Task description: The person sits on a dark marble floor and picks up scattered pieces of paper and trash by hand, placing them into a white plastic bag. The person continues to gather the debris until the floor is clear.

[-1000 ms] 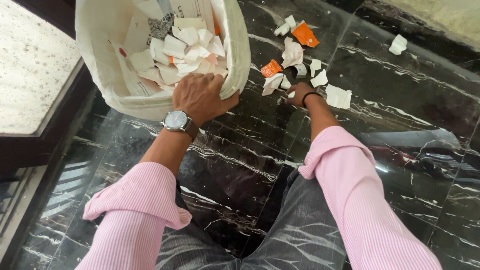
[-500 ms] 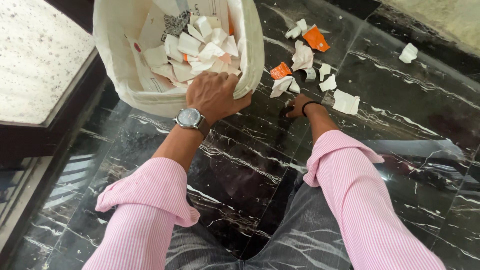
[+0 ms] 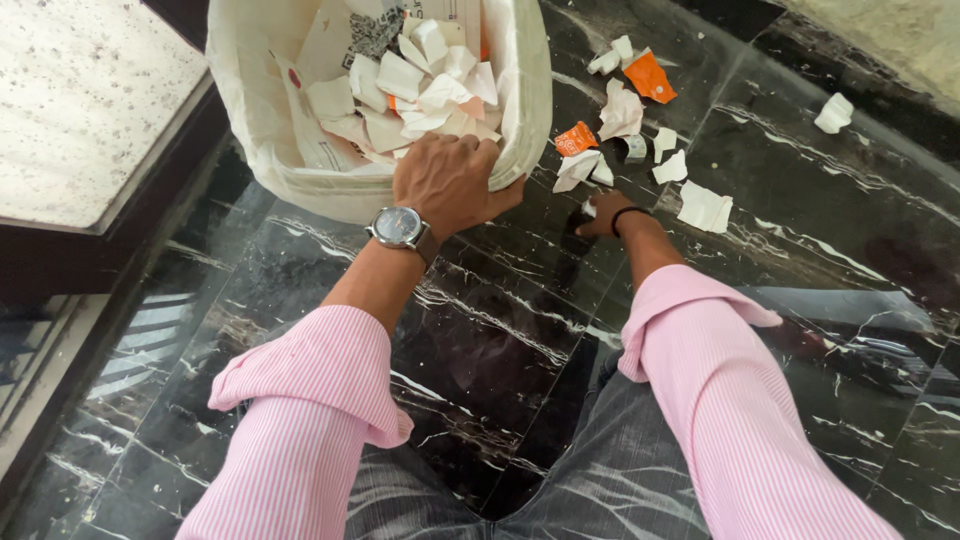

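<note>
The left hand (image 3: 450, 180), with a round steel wristwatch (image 3: 399, 226) on a dark strap, grips the near rim of a soft cream-white fabric bag (image 3: 524, 90) — fingers hooked over the edge, thumb outside, so its grip is clamped on the cloth and holds the mouth open. Inside the bag lies a heap of torn white paper pieces (image 3: 420, 80), with a few orange bits among them. The right hand (image 3: 603, 213), a thin black band at its wrist, is down on the glossy black marble floor (image 3: 800, 250) just beside the bag; a small white paper scrap (image 3: 588, 208) shows at its fingertips, though whether its grip is pinched on the scrap or merely touching it I cannot tell. Just beyond that hand, more litter is strewn over the floor: crumpled white paper scraps (image 3: 704, 207), a small torn orange wrapper (image 3: 575, 138) near the bag's side, a larger orange piece (image 3: 650, 76) farther off — and one white scrap (image 3: 832, 113) lying well apart to the right. Both forearms wear rolled-up pink striped sleeves (image 3: 300, 400).
</note>
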